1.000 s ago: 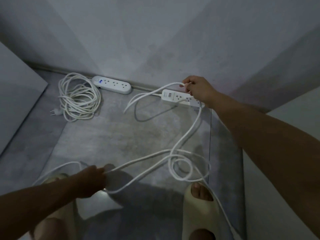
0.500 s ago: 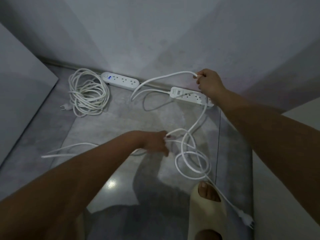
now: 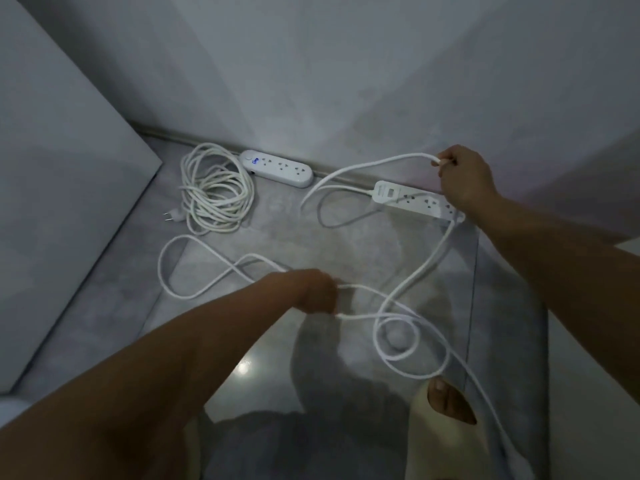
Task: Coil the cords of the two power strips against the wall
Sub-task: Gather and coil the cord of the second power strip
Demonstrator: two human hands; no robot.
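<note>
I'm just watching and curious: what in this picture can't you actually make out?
- Loose cord: in the head view its far end runs off the bottom right edge, so its plug is cut off.
- Left hand: its fingers face away from the camera, hiding how they grip the cord.
- Right power strip: its far end is covered by the right hand.
- Left power strip: its blue display is too small to read.
- Coiled cord: loops overlap, uncountable.

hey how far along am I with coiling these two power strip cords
About halfway. Done: the left strip sits by the wall with its cord bundled in a coil beside it. In hand: the right hand pinches a loop of the right strip's cord, and the left hand grips more of it. Left: that loose cord sprawls over the floor in open loops.
</note>
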